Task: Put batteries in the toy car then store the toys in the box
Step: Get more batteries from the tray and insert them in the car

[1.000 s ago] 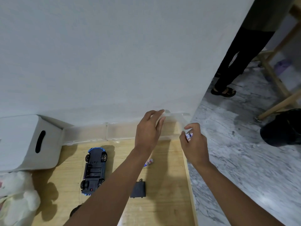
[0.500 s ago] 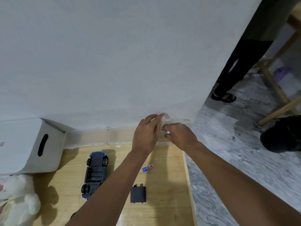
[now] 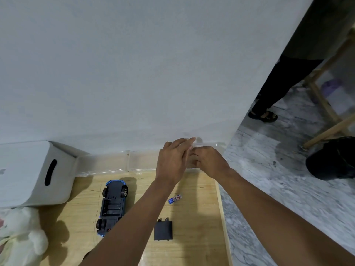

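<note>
Head view: right hand (image 3: 209,162), apart a second ago pinching a battery, now meets left hand (image 3: 172,162) at the clear case (image 3: 107,163). Left fingers lie straight; right fingers curl, their hold hidden. Toy car (image 3: 112,206) lies belly-up near-left of both hands, apparently still unloaded.

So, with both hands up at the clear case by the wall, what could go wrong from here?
The loose battery lies on the table close beside the left forearm; when the left hand pulls back, it may sweep the battery toward the right edge. The battery cover, apart from the upturned toy car, sits beside the same arm and could get knocked too.
</note>
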Action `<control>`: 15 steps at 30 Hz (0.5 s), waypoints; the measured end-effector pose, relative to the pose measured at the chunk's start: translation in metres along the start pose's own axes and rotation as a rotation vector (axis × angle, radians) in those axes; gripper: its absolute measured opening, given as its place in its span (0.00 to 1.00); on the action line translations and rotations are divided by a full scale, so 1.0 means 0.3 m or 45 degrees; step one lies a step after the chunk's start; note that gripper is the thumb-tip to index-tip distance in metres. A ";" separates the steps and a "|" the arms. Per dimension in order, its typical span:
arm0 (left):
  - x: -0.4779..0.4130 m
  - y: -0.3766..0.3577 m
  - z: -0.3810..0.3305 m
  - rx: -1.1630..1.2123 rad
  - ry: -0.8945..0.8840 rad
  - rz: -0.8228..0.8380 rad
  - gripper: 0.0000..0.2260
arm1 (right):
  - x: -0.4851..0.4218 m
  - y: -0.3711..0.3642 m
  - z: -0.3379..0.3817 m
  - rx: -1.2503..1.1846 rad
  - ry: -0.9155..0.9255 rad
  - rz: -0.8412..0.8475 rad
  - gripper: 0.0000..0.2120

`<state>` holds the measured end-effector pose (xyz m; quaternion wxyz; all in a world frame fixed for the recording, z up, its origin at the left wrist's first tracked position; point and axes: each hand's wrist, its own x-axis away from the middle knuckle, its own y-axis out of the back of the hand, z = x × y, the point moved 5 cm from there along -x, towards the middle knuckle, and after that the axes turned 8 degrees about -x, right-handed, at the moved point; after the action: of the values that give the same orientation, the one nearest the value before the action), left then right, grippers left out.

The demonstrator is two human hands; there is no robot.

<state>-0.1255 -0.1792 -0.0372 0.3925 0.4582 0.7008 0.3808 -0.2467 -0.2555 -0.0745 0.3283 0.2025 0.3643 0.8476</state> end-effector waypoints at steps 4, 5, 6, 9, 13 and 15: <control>-0.001 -0.004 0.004 0.020 0.010 0.025 0.16 | 0.005 0.004 0.005 -0.020 0.045 -0.041 0.10; -0.003 -0.005 0.005 0.019 0.006 0.030 0.16 | 0.004 0.007 0.009 -0.033 0.058 -0.049 0.09; -0.005 -0.005 0.005 0.020 0.004 0.034 0.16 | 0.005 0.008 0.012 -0.041 0.062 -0.053 0.08; -0.010 0.000 0.003 0.020 0.008 0.026 0.16 | 0.035 0.016 0.027 -0.036 0.066 -0.093 0.08; -0.004 0.013 -0.002 0.014 -0.002 0.004 0.18 | 0.166 0.052 0.033 0.056 0.156 -0.453 0.04; 0.007 0.017 -0.001 0.005 -0.015 -0.009 0.18 | 0.237 0.075 0.015 0.061 0.150 -0.655 0.03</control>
<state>-0.1247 -0.1758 -0.0330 0.3970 0.4586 0.7009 0.3753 -0.3031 -0.2149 -0.0472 0.5062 0.0612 0.4423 0.7378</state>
